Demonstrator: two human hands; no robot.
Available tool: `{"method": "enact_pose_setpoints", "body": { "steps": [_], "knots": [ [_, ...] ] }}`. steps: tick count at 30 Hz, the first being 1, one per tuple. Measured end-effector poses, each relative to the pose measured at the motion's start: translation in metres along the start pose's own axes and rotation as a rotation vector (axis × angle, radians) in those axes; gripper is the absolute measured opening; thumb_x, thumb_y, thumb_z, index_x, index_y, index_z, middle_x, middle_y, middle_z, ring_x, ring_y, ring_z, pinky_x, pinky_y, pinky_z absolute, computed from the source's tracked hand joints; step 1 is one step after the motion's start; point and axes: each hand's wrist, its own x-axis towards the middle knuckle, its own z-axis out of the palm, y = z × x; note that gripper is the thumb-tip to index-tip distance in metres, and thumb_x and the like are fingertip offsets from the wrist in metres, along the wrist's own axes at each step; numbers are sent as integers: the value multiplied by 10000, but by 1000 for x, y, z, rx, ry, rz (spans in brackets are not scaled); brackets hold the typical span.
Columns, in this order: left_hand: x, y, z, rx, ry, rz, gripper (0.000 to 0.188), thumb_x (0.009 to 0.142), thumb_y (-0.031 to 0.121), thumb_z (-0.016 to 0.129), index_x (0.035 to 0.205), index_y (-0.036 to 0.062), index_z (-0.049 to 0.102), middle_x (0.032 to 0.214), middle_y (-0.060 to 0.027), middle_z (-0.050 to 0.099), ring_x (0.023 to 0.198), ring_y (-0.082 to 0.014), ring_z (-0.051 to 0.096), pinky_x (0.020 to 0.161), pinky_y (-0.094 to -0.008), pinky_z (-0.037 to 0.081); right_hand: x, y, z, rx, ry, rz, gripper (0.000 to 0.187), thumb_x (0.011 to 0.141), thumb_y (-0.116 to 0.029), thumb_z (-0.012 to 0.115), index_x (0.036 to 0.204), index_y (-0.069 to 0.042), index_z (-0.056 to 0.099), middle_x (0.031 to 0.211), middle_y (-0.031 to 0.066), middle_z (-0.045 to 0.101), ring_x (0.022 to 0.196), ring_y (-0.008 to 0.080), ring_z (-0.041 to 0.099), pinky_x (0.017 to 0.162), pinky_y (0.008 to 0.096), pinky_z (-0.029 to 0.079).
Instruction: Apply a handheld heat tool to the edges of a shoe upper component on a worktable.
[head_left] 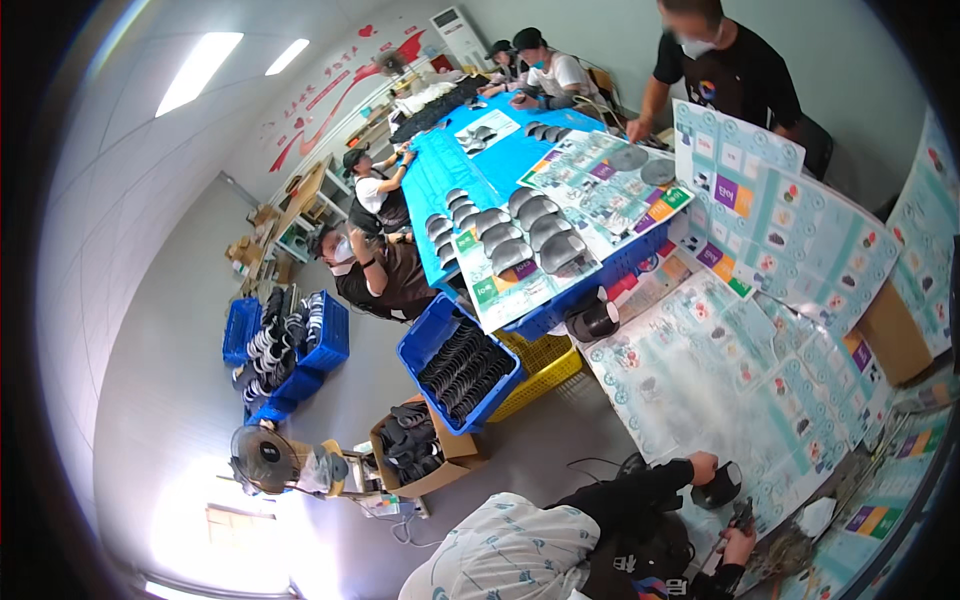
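My left hand (pixel 704 468) is closed on the edge of a dark, curved shell piece (pixel 718 488), shaped like a cap visor, above the paper-covered worktop (pixel 690 370). Just nearer to me, my right hand (pixel 738 546) grips a small dark metal tool (pixel 741 514) that looks like a spray gun. Its front end points toward the shell, a short distance away. At the worktop's far-left edge stands another dark curved piece (pixel 593 320), touched by neither hand.
Printed sheets (pixel 790 235) stand upright behind the worktop. Rows of dark shells (pixel 540 232) lie on boards over a blue-covered table (pixel 440 165). Blue crate (pixel 500 352), carton (pixel 455 465) and fan (pixel 265 458) occupy the left side. A standing co-worker (pixel 735 80) works beyond; several others sit along the table.
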Motion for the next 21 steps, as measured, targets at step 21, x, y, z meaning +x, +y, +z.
{"method": "enact_pose_setpoints", "body": {
  "steps": [21],
  "knots": [
    [6,-7,-40,85,-82,102,384,843,433,675,1001,85,716,986,-181,717,960,-384,670,842,-468,532,-35,-57,16,-42,123,122,346,686,21,588,1029,-15,564,821,93,571,593,270,566,380,362,433]
  ]
}}
